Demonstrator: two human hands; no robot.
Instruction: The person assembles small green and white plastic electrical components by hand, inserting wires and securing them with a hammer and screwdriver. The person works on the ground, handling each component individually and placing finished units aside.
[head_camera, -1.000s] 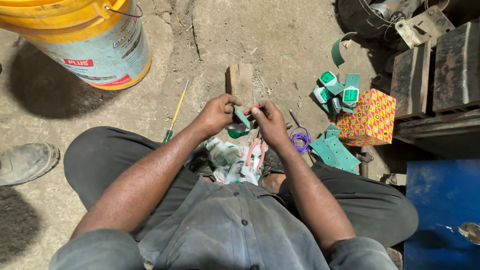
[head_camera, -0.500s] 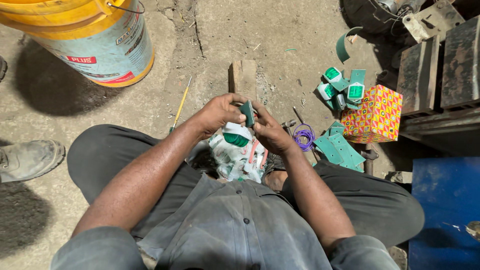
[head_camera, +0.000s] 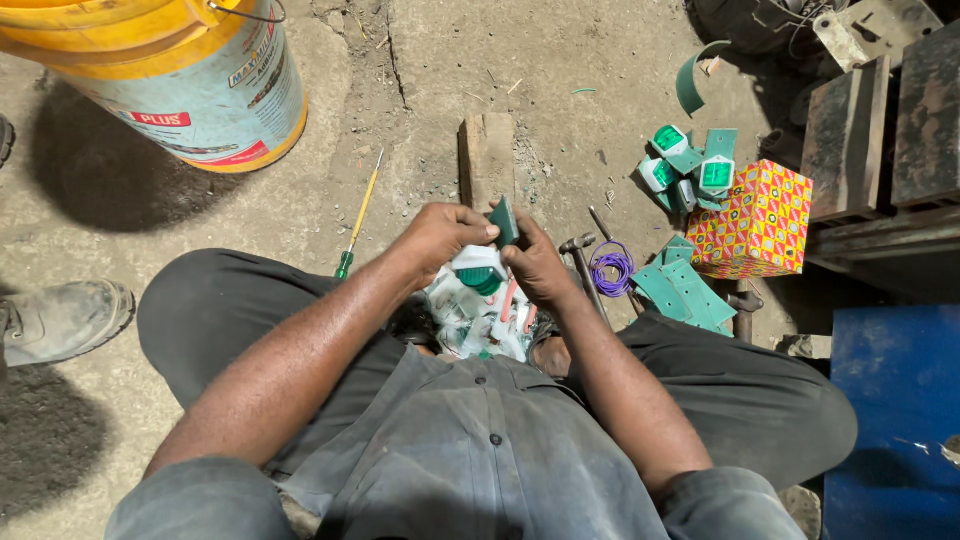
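I sit on a concrete floor with my knees spread. My left hand (head_camera: 440, 237) and my right hand (head_camera: 533, 262) meet in front of me and together pinch a small dark green flat piece (head_camera: 504, 222), held upright between the fingertips. Just below the hands lies a pile of white and green packets (head_camera: 478, 305) between my legs, with a white and green cup-shaped part on top.
A yellow and pale blue bucket (head_camera: 190, 85) stands far left. A screwdriver (head_camera: 358, 218) and a wooden block (head_camera: 487, 155) lie ahead. To the right are a hammer (head_camera: 580, 262), a purple wire coil (head_camera: 612, 268), green plates (head_camera: 685, 290), small green-white boxes (head_camera: 690, 170), a patterned box (head_camera: 758, 220) and a blue container (head_camera: 890, 410). A shoe (head_camera: 60, 320) is at the left.
The hands have lifted slightly off the packet pile, and the green piece now stands upright between both sets of fingertips. The view has shifted a little.
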